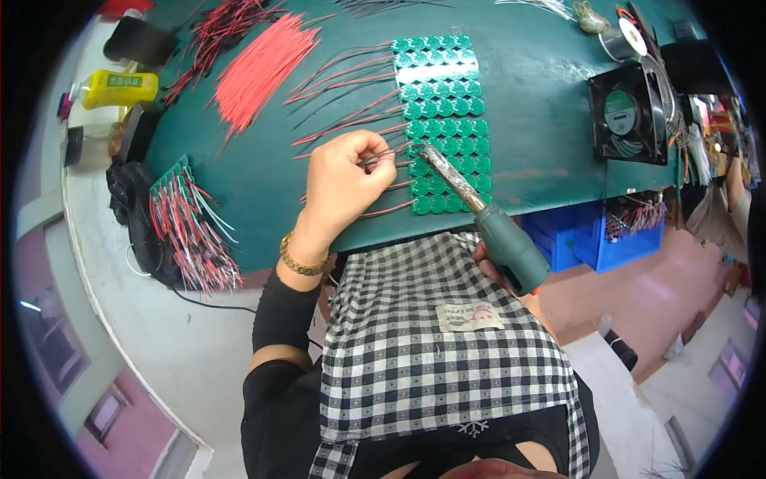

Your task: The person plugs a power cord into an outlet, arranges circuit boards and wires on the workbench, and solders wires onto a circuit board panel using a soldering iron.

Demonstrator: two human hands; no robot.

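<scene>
Grip: had left hand (347, 180) pinched tight on thin black-insulated wire (392, 151), right hand (487, 269) closed, partly hidden, round dark-green-handled, metal-barrelled soldering iron (511, 243), likely needed wire steady and tip contact brief on green sheet of round circuit boards (447, 129), lying flat on dark-green tabletop (542, 120), with long axis fore-and-aft and wired edge facing left.

The circuit boards (448, 172) lie on the table (542, 120), between the wire bundle (263, 76) at left and the fan (626, 116) at right. The spool (622, 41) sits behind the fan; the bottle (120, 88), left of the wire bundle. Bins (626, 254) stand below the table's right side.
</scene>
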